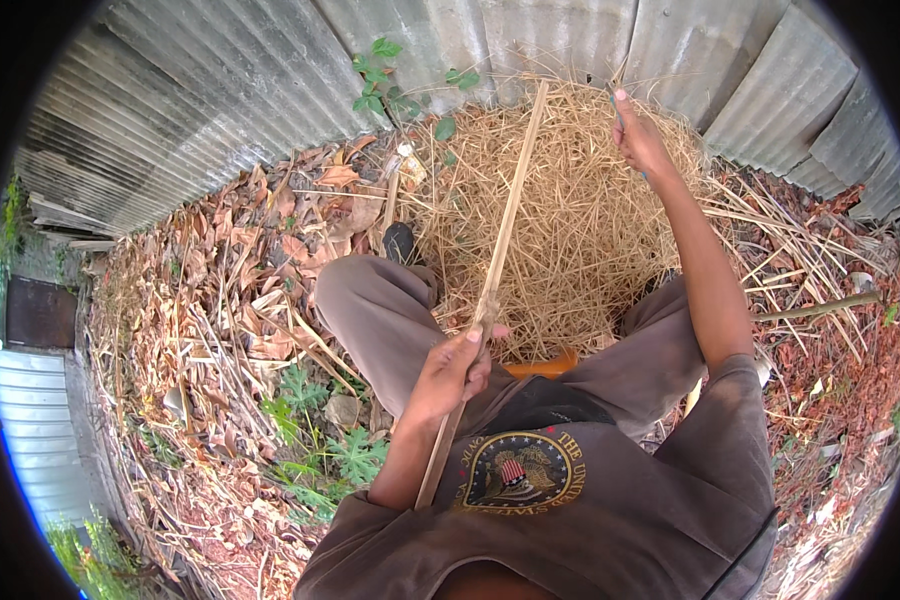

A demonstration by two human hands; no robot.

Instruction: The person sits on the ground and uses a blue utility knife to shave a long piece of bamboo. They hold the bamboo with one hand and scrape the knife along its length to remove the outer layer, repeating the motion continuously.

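My left hand (pixel 452 368) is shut on a long pale bamboo stick (pixel 510 205) that runs from my chest up toward the fence. Frayed fibres hang off the stick just above my grip. My right hand (pixel 638 135) is raised far out over a heap of dry straw-like shavings (pixel 570 230); its fingers are closed on a thin dark tool handle, with a small blue part showing below the hand. The tool's blade is not visible. I sit with knees apart, the heap between my legs.
A corrugated metal fence (pixel 270 90) curves behind the heap. Dry leaves and split bamboo strips (pixel 230 300) cover the ground on the left and right. Green weeds (pixel 320 450) grow by my left knee. An orange object (pixel 545 365) shows under me.
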